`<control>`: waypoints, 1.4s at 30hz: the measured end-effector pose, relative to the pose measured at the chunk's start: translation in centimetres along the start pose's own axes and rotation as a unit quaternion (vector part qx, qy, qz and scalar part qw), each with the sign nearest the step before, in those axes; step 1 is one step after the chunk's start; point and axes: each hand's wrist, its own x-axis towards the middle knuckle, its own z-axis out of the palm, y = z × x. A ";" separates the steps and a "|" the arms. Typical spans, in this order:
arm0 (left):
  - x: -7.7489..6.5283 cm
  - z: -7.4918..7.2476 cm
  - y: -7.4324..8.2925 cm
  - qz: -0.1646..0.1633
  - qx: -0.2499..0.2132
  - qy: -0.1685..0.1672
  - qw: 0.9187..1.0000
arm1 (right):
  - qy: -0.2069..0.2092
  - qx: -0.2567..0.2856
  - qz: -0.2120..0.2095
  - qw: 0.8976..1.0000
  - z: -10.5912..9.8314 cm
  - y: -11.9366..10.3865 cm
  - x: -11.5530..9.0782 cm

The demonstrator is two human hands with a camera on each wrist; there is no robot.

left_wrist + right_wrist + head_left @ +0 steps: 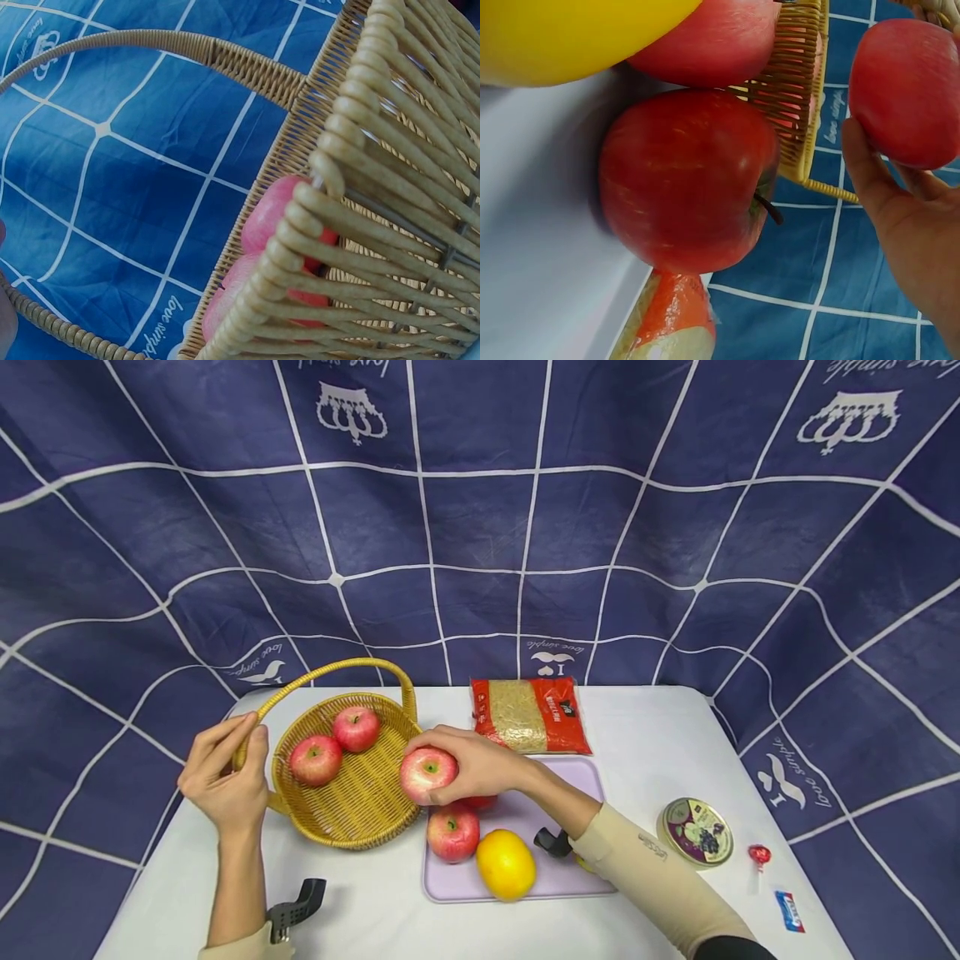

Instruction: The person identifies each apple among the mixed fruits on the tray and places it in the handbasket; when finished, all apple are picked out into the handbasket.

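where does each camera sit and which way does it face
Head: worn on the head, looking forward and down at the basket and tray; left hand and right hand both show.
Left wrist: worn there, facing the basket's side and two apples inside; a sliver of hand shows at the left edge.
Right wrist: worn there, looking past a tray apple; part of the right hand shows, with the held apple.
Shared: head and right wrist both show the held apple.

White tbl (645, 727) carries everything. Lavender tray (450, 883) lies flat on it. Woven basket (371, 802) w/ hoop handle stands just L of tray; can't quite tell if they touch. Red bag (528, 717) w/ clear panel, flat, just bhd tray. R of tray: round tub (697, 832) near, then red lollipop (759, 855) & sm. blue-red packet (789, 912), both well apart from tray.
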 end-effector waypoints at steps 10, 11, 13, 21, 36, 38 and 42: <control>0.0 0.0 0.1 -0.003 0.001 -0.002 1.000 | -0.014 0.018 -0.025 0.999 0.5 0.3 1.2; 0.0 0.0 0.1 -0.003 0.001 -0.002 1.000 | -0.016 0.021 -0.027 0.999 0.5 0.3 1.4; 0.0 0.0 0.1 -0.003 0.002 -0.003 1.000 | -0.020 0.026 -0.025 0.999 0.6 0.4 1.7; 0.0 0.0 0.1 -0.006 -0.007 -0.004 1.000 | -0.024 0.032 -0.020 0.999 1.0 0.9 2.7; 0.0 -0.1 0.1 -0.004 -0.004 -0.006 1.000 | -0.040 0.010 -0.018 0.999 1.0 0.8 4.7; 0.0 -0.1 0.1 -0.003 -0.002 -0.006 1.000 | -0.044 0.014 -0.015 0.999 1.0 0.9 4.9; 0.0 0.0 0.1 -0.004 -0.006 -0.006 1.000 | -0.052 0.024 -0.006 0.998 1.0 0.9 5.3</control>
